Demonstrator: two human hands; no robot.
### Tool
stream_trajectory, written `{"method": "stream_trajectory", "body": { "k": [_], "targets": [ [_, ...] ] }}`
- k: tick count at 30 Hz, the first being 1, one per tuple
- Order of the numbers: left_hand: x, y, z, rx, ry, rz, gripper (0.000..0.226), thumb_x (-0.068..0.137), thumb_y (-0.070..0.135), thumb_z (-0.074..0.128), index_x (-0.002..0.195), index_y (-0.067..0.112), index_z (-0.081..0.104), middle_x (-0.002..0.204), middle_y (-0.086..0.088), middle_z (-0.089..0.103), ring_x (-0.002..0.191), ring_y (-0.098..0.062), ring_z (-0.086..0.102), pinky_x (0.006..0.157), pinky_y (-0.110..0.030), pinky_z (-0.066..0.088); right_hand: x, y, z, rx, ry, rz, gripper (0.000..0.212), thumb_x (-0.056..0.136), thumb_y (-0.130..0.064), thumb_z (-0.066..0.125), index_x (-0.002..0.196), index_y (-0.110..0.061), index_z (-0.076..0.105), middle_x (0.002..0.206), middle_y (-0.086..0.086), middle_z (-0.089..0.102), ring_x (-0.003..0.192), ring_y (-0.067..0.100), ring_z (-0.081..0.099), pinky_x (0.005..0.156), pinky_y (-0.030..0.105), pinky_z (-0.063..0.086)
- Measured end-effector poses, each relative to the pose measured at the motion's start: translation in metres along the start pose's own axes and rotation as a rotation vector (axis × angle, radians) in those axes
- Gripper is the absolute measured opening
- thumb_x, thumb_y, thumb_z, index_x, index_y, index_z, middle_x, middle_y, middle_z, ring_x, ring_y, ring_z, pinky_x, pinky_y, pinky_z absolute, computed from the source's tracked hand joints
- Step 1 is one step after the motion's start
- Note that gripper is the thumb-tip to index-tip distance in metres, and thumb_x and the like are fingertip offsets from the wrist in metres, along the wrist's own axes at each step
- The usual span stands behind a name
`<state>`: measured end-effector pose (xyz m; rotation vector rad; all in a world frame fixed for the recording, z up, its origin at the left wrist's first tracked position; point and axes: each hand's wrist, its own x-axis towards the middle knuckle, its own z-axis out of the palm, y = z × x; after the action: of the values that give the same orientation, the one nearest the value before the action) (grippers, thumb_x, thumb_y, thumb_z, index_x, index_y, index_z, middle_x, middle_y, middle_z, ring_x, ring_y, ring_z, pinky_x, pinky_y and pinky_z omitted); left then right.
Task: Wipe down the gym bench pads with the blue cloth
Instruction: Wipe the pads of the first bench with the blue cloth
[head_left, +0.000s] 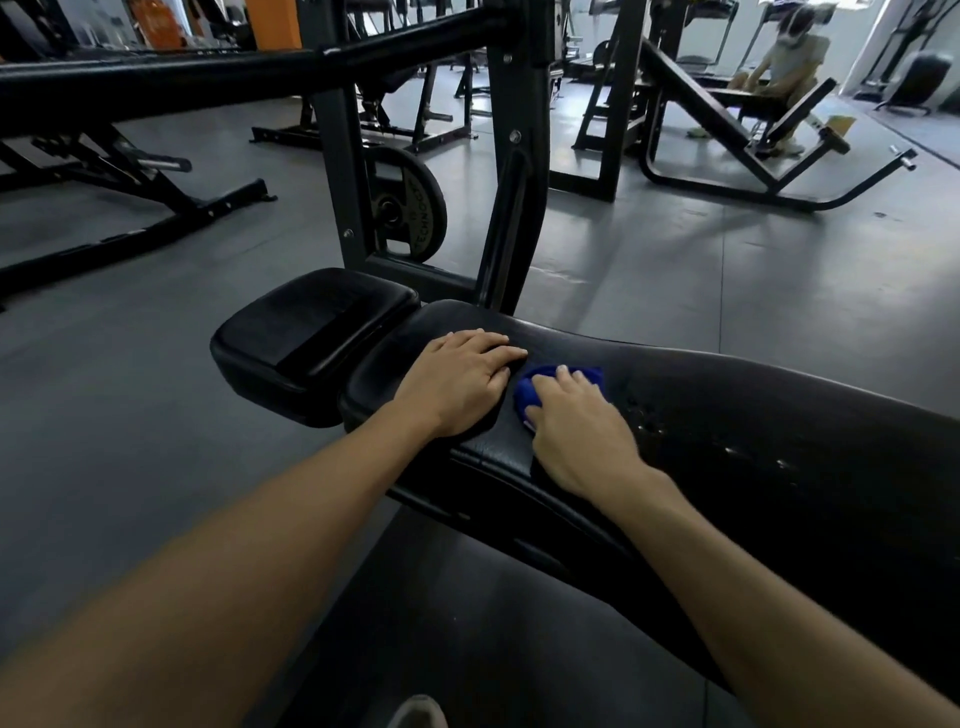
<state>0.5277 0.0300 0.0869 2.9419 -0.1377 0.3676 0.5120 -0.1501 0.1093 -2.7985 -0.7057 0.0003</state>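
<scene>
Surface: long black padded vinyl bench (753, 415), running from the lower right toward the centre, its top glossy and speckled with wet droplets to the right of the hands. Just beyond its narrow end, a separate small black padded seat cushion (311, 332) with a rectangular recessed panel on top; the two pads sit just beside each other with a narrow gap between them.

Cloth: crumpled blue cloth (561, 384), lying on the bench top near its narrow end, under the right hand.

Right hand (576, 431): palm down on the blue cloth, fingers curled over it and pressing it to the pad.

Left hand (462, 384): flat on the bench just left of the cloth, fingers straight and spread lightly, holding nothing.

Room: grey rubber-tiled gym floor (701, 270). Dark steel upright frame (514, 156) rises directly behind the bench. A black round weight plate (410, 202) hangs on the frame's peg; raised lettering on its rim reads partly "TECHNO", the rest unreadable. An adjustable black bench frame (130, 182) stands at the left, an inclined black machine (753, 145) at the upper right. A seated person in light clothing (789, 62), blurred, is at the far right.
</scene>
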Motion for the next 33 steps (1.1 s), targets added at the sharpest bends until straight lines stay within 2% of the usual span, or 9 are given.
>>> {"method": "stream_trajectory", "body": {
  "k": [3,5,8,15,24,27,29,31,33],
  "targets": [
    [0.0,0.002,-0.001,-0.008,-0.002,0.003,0.044,0.107,0.037,0.037,0.15,0.038,0.047,0.16,0.008,0.04,0.15,-0.016,0.029,0.124,-0.041,0.021,-0.016,-0.015,0.005,0.014,0.001,-0.003,0.041,0.105,-0.029,0.043,0.142,-0.013,0.044,0.162,0.018,0.027,0.151,0.034,0.022,0.124,0.043,0.018],
    [-0.001,0.003,0.0,-0.02,-0.004,-0.008,0.043,0.107,0.037,0.038,0.149,0.035,0.049,0.159,0.006,0.042,0.15,-0.018,0.031,0.124,-0.042,0.022,-0.026,-0.022,0.006,0.044,0.021,-0.013,0.04,0.105,-0.029,0.043,0.142,-0.014,0.044,0.163,0.017,0.025,0.152,0.033,0.02,0.125,0.043,0.016],
    [-0.005,0.006,0.0,0.002,-0.043,-0.018,0.045,0.109,0.042,0.035,0.152,0.034,0.045,0.161,0.003,0.039,0.151,-0.02,0.029,0.124,-0.043,0.021,-0.046,-0.027,0.008,0.067,0.035,-0.043,0.04,0.106,-0.03,0.043,0.143,-0.015,0.044,0.163,0.014,0.026,0.153,0.029,0.018,0.125,0.039,0.013],
    [-0.017,0.013,-0.007,0.013,-0.226,-0.076,0.055,0.107,0.054,0.025,0.16,0.039,0.023,0.17,0.005,0.015,0.157,-0.017,0.008,0.127,-0.043,0.007,-0.083,-0.013,0.003,0.08,0.058,-0.133,0.044,0.104,-0.031,0.05,0.145,-0.016,0.045,0.161,0.007,0.033,0.151,0.022,0.024,0.124,0.034,0.014],
    [-0.062,0.025,-0.014,0.062,-0.281,-0.078,0.06,0.106,0.057,0.018,0.162,0.036,0.01,0.172,0.005,0.003,0.158,-0.016,-0.003,0.127,-0.04,-0.001,-0.127,0.024,-0.015,0.094,0.074,-0.108,0.044,0.103,-0.034,0.051,0.145,-0.023,0.045,0.16,-0.001,0.037,0.15,0.016,0.027,0.122,0.032,0.019],
    [-0.073,0.035,-0.017,-0.004,-0.217,-0.085,0.057,0.108,0.051,0.026,0.161,0.029,0.025,0.17,0.001,0.016,0.158,-0.019,0.006,0.128,-0.041,0.006,-0.14,0.037,-0.022,0.095,0.053,-0.077,0.04,0.104,-0.034,0.049,0.143,-0.023,0.048,0.159,-0.001,0.038,0.15,0.017,0.029,0.12,0.034,0.023],
    [-0.082,0.047,-0.02,-0.138,-0.077,-0.086,0.049,0.109,0.039,0.04,0.154,0.02,0.043,0.164,-0.003,0.034,0.154,-0.02,0.022,0.125,-0.035,0.016,-0.143,0.039,-0.025,0.103,0.055,-0.059,0.036,0.102,-0.035,0.052,0.136,-0.023,0.051,0.152,0.0,0.047,0.143,0.02,0.041,0.115,0.038,0.034],
    [-0.093,0.069,-0.021,-0.307,0.082,-0.048,0.042,0.106,0.026,0.05,0.146,0.012,0.053,0.154,-0.005,0.047,0.146,-0.019,0.038,0.117,-0.021,0.023,-0.139,0.035,-0.027,0.142,0.072,-0.029,0.037,0.099,-0.036,0.058,0.131,-0.021,0.048,0.133,0.0,0.059,0.117,0.02,0.059,0.096,0.036,0.048],
    [-0.103,0.096,-0.02,-0.412,0.147,0.045,0.041,0.104,0.017,0.054,0.144,0.007,0.053,0.149,-0.008,0.05,0.139,-0.019,0.045,0.114,-0.015,0.024,-0.131,0.032,-0.029,0.207,0.078,0.0,0.05,0.095,-0.035,0.065,0.134,-0.019,0.039,0.127,0.003,0.06,0.102,0.021,0.062,0.083,0.034,0.047]
  ]
}}
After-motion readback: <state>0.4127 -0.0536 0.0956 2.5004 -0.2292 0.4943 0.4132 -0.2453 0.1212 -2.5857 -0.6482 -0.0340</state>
